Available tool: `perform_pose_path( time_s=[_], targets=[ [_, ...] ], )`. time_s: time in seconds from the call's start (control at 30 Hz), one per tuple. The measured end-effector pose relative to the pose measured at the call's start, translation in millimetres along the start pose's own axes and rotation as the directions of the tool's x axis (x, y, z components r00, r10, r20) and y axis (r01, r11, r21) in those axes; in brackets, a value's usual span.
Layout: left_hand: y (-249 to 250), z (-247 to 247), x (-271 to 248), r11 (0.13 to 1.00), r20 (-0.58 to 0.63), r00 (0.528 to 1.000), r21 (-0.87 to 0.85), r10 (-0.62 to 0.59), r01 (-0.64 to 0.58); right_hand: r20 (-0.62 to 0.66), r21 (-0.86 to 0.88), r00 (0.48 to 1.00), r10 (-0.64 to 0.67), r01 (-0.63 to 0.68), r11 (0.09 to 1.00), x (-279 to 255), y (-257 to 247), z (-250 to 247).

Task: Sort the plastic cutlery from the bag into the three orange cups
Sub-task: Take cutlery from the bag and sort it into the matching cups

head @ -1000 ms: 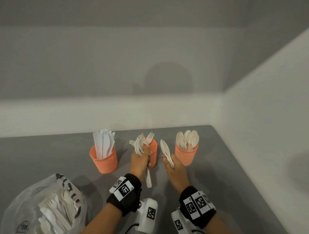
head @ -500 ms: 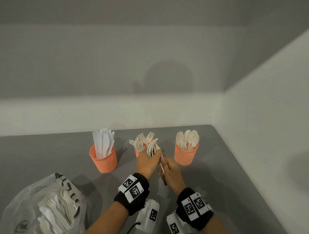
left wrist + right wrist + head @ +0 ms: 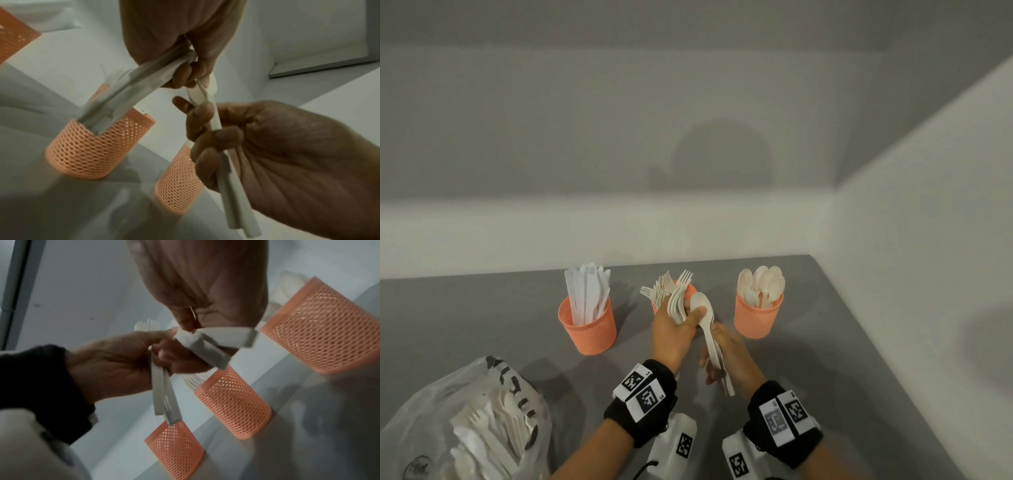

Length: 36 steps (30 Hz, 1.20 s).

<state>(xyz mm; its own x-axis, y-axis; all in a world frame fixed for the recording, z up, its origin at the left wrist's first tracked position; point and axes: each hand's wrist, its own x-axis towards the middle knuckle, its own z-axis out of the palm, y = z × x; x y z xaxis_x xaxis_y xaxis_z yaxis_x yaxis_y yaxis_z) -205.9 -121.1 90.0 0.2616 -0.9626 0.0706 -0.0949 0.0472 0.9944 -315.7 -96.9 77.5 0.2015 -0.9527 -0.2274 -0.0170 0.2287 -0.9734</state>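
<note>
Three orange mesh cups stand in a row: the left cup [image 3: 587,329] holds knives, the middle cup [image 3: 690,287] forks, the right cup [image 3: 758,320] spoons. My left hand [image 3: 681,320] grips a bundle of white forks [image 3: 674,305] just in front of the middle cup, hiding most of it. My right hand [image 3: 719,349] grips a few white spoons [image 3: 702,303] by their handles, bowls up. The two hands are together, and the left thumb lies on the top spoon's bowl. In the wrist views the left hand [image 3: 115,363] and right hand [image 3: 287,154] curl around flat white handles.
A clear plastic bag [image 3: 465,421] with more white cutlery lies at the near left on the grey table [image 3: 842,359]. White walls close in behind and to the right of the cups.
The hands were apart, the right with its spoons near the spoon cup. They have come together in front of the middle cup, and the spoons now rest against the left hand's forks.
</note>
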Motion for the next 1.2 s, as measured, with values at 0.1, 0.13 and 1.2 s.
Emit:
perform_pose_path(
  time_s=[0.1, 0.13, 1.2],
  targets=[
    [-4.8, 3.9, 2.3, 0.999, 0.047, 0.998, -0.03, -0.036, 0.038, 0.032, 0.052, 0.999, 0.025, -0.027, 0.998, -1.2, 2.4, -2.7],
    [-7.5, 4.8, 2.7, 0.997, 0.083, 0.995, -0.052, -0.058, 0.062, 0.042, 0.063, 0.999, 0.031, -0.033, 0.997, -2.1, 2.7, -5.1],
    [-13.4, 30.8, 111.0, 0.973, 0.033, 0.982, 0.131, 0.187, -0.19, -0.529, -0.322, 0.756, -0.386, 0.242, 0.915, 86.4, -23.3, -95.4]
  ],
)
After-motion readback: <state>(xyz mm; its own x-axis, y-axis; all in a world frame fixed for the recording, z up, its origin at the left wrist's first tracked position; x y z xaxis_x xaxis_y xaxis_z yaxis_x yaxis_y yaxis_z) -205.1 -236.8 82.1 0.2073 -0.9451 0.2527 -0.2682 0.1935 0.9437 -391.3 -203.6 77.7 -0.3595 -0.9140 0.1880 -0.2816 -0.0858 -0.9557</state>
